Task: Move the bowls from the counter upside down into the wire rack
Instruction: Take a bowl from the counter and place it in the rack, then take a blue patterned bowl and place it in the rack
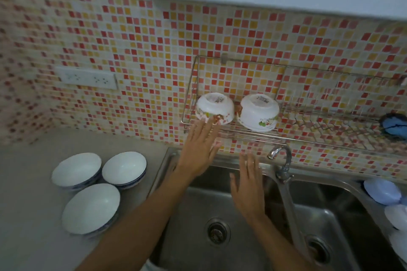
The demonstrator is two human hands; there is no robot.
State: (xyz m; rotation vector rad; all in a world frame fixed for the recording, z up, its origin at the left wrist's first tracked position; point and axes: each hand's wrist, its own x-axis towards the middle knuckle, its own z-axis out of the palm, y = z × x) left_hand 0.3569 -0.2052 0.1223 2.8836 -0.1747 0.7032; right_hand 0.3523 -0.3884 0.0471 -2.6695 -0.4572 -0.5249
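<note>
Neither grip holds anything: the left hand (199, 149) is flat and wide, fingertips at the rim of the flowered bowl (214, 108), while the right hand (247, 185) hovers spread over the sink (220, 215). That bowl and a second one (259, 112) sit upside down, side by side, in the wire rack (242, 133) at centre frame. Three white bowls (91, 208) wait upright on the surface at lower left, so I'd judge the job under half done.
</note>
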